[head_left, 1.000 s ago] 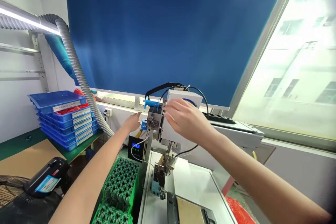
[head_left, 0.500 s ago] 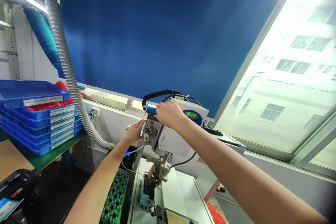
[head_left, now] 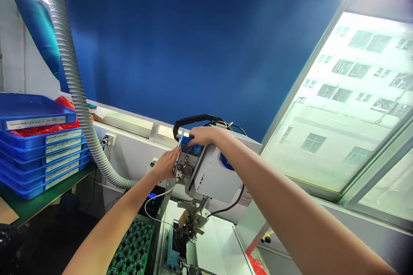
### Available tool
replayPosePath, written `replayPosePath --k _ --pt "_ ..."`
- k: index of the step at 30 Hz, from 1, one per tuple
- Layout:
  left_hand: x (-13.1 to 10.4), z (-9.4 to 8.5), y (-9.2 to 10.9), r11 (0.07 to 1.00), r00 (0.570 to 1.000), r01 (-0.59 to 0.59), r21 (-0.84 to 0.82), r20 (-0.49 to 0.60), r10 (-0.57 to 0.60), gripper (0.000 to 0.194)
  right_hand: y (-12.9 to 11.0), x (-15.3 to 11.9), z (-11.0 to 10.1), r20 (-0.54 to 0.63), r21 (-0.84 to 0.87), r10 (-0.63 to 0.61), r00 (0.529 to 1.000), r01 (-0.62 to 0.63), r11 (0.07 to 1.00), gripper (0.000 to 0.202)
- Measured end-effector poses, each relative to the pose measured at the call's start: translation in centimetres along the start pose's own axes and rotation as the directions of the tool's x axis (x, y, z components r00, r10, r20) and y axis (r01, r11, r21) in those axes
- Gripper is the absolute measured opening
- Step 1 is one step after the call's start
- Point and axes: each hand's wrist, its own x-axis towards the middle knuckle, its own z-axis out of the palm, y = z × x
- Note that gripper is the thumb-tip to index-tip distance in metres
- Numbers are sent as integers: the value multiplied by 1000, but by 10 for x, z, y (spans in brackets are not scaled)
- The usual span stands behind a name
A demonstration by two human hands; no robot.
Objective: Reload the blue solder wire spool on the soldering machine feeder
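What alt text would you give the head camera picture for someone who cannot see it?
Two bare hands work at a small white machine head: the right hand grips a blue spool on top, the left hand touches its metal front. Stacked blue trays and a grey hose stand left.

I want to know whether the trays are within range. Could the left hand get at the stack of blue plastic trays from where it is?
Probably not without moving: the left hand rests against the white machine head, while the stack of blue plastic trays stands well off to the left, beyond the grey ribbed hose.

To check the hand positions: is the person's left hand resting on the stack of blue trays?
No, the left hand is against the metal head of the white machine, far from the blue trays at the left.
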Motion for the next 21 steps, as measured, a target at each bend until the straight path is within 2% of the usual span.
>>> replayPosePath --k 3,7,13,21 --pt "2 2 -3 999 1000 -23 43 14 22 115 1 3 4 -36 -32 0 999 -1 999 25" --pt "3 4 -7 994 998 -55 93 23 53 127 -6 -2 15 -179 -110 35 983 -55 992 23" --pt "3 1 -10 987 996 -74 141 54 67 124 -18 -13 38 -382 -127 114 917 -174 976 22" --pt "4 -3 -14 981 992 -93 172 100 77 119 -27 -12 64 -567 -99 151 810 -248 964 19"
